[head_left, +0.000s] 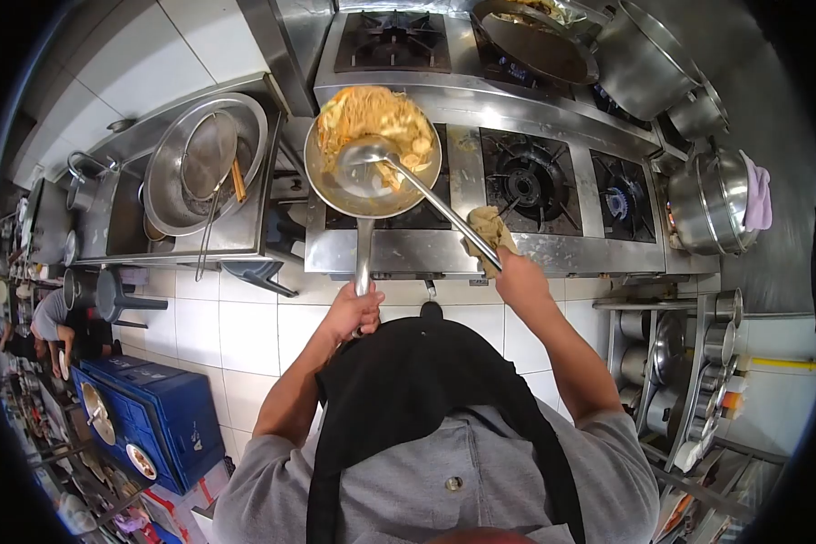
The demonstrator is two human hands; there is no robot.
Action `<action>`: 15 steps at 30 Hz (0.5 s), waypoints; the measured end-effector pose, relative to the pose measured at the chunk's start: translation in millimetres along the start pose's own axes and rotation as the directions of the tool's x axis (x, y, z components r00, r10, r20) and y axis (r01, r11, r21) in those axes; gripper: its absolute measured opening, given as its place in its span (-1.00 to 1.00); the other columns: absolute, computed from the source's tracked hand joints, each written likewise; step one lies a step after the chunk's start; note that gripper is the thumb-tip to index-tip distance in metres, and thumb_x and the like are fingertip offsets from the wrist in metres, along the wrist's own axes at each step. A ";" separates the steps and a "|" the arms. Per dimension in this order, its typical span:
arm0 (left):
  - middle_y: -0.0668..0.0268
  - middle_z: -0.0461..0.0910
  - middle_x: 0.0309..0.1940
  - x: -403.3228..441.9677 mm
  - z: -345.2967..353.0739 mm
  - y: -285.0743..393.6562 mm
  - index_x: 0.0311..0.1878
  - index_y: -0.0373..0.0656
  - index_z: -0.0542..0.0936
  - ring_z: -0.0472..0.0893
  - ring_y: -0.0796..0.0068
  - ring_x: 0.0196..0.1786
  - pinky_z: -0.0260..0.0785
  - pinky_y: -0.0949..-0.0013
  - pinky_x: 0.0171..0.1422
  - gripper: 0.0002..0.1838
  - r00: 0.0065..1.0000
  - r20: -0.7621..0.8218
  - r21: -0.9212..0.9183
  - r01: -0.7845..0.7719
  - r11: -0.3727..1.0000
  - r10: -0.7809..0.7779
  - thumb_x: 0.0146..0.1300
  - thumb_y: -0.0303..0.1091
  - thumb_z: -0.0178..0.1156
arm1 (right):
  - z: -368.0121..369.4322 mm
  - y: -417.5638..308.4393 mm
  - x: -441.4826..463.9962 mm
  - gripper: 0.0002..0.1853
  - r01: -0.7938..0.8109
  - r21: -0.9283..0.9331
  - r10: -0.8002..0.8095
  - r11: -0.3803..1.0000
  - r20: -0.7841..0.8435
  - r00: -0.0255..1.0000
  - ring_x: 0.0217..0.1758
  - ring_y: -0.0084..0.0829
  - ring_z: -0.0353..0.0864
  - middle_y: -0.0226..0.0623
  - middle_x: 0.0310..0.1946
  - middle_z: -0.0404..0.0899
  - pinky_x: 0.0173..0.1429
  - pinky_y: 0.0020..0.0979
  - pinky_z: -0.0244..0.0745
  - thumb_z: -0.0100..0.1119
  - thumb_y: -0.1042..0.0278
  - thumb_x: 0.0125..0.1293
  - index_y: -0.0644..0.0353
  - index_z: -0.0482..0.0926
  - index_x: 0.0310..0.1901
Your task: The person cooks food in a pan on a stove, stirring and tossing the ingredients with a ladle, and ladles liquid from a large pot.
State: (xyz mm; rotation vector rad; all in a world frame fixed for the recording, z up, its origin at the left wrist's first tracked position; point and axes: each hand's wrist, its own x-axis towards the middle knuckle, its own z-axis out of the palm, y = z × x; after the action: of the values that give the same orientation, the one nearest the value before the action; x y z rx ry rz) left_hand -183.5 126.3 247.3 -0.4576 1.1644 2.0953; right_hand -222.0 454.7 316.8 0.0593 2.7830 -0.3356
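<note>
My left hand (354, 311) is wrapped round the handle of a frying pan (354, 201) over the left front burner. Noodles (376, 111) with pale sliced pieces fill the far side of the pan. My right hand (520, 279) grips the long handle of a metal ladle (368, 151), whose bowl lies inside the pan near its middle. Just beyond my right hand, a crumpled brown cloth (491, 233) rests at the stove's front edge, beneath the ladle handle.
A large metal bowl with a strainer (210, 156) stands in the sink at left. The right burner (617, 203) shows a blue flame. A dark wok (535, 43) and steel pots (648, 59) stand at the back right. Another person (53, 319) bends at far left.
</note>
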 end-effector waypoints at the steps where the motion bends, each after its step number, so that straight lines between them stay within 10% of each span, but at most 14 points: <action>1: 0.55 0.16 -0.64 5.1 -2.5 3.5 -0.24 0.04 0.30 0.14 0.69 -0.71 -0.01 0.47 -0.68 -0.75 1.000 0.001 -0.002 0.010 1.000 -0.010 0.40 -0.46 0.21 | 3.3 4.3 -8.2 -0.75 0.001 -0.001 -0.001 1.000 0.009 1.000 -0.12 0.16 0.70 0.13 -0.29 0.69 0.03 0.09 0.56 0.17 0.40 0.25 0.24 0.55 -0.05; 10: 0.56 0.18 -0.63 15.7 8.9 3.0 -0.31 0.05 0.28 0.17 0.72 -0.69 0.02 0.49 -0.68 -0.70 0.996 0.000 -0.201 0.083 0.976 -0.084 0.39 -0.45 0.25 | -26.9 27.6 -24.7 -0.78 0.056 0.068 -0.062 0.996 0.082 0.995 -0.09 0.16 0.68 0.20 -0.28 0.66 0.03 0.11 0.53 0.17 0.48 0.18 0.28 0.54 -0.11; 15: 0.59 0.18 -0.65 23.5 3.4 -0.1 -0.30 0.07 0.31 0.17 0.73 -0.69 0.01 0.50 -0.69 -0.71 0.996 0.034 -0.224 0.089 0.971 -0.084 0.38 -0.45 0.26 | 1.1 -1.5 70.8 -0.77 0.145 0.022 -0.140 0.989 -0.151 0.979 -0.15 0.18 0.70 0.16 -0.24 0.68 -0.01 0.09 0.59 0.14 0.49 0.24 0.26 0.55 -0.05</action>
State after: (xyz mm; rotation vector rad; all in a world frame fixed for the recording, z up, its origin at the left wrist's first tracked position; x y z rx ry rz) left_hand -199.8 138.5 235.2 -0.5752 0.8796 2.1596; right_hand -288.5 453.1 292.5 -0.1120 2.9373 -0.4294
